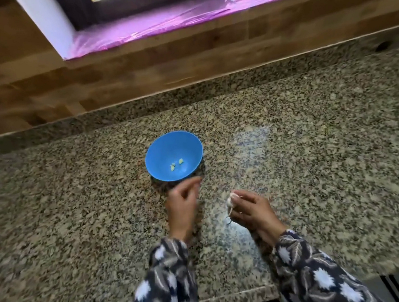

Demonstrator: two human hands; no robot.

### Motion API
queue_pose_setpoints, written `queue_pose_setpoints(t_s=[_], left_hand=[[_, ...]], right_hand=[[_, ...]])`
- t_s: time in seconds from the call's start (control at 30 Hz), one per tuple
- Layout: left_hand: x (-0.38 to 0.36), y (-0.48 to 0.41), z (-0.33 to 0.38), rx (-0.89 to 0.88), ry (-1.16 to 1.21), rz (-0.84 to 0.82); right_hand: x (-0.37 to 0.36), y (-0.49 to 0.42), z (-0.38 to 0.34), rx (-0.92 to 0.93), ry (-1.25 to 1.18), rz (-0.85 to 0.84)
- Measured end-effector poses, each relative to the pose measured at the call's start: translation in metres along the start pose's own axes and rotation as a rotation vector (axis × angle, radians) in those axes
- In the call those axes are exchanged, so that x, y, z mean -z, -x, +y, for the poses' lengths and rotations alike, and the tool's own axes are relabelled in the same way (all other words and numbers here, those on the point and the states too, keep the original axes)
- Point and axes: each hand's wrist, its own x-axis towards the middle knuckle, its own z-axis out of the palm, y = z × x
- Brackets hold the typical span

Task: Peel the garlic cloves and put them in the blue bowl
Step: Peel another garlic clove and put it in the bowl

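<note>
A blue bowl (174, 155) stands on the granite counter with two small pale garlic pieces (177, 164) lying inside. My left hand (183, 207) hovers just below the bowl's near rim, fingers loosely curled, thumb and forefinger close together; motion blur hides whether anything is pinched. My right hand (249, 210) holds a whitish garlic bulb (231, 200) between its fingertips, with a strip of papery skin hanging down from it.
The speckled granite counter (315, 151) stretches wide on both sides, with a raised granite lip and a wooden wall behind it. A window sill covered in purple film (181, 18) runs above. The counter's front edge (237, 298) lies near my sleeves.
</note>
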Motion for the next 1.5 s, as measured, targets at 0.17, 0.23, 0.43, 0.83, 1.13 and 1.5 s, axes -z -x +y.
queue_pose_setpoints(t_s=[0.17, 0.23, 0.43, 0.83, 1.13, 1.5], left_hand=[[-0.026, 0.044, -0.017, 0.121, 0.185, -0.168], [-0.024, 0.042, -0.02, 0.136, 0.192, -0.102], [-0.016, 0.032, -0.028, 0.231, 0.249, -0.063], [-0.008, 0.042, -0.012, 0.365, 0.468, -0.153], [-0.005, 0.038, -0.018, 0.319, 0.313, -0.184], [-0.024, 0.036, -0.025, 0.202, 0.046, -0.142]], right_hand=[[-0.015, -0.005, 0.01, -0.043, -0.04, -0.06], [-0.017, -0.004, 0.01, -0.029, -0.034, -0.096], [-0.019, 0.005, 0.009, 0.051, 0.034, -0.157], [-0.014, 0.017, 0.012, 0.148, 0.066, -0.23], [-0.013, 0.016, 0.021, 0.118, -0.023, -0.239], [-0.003, 0.013, 0.025, 0.106, 0.005, -0.164]])
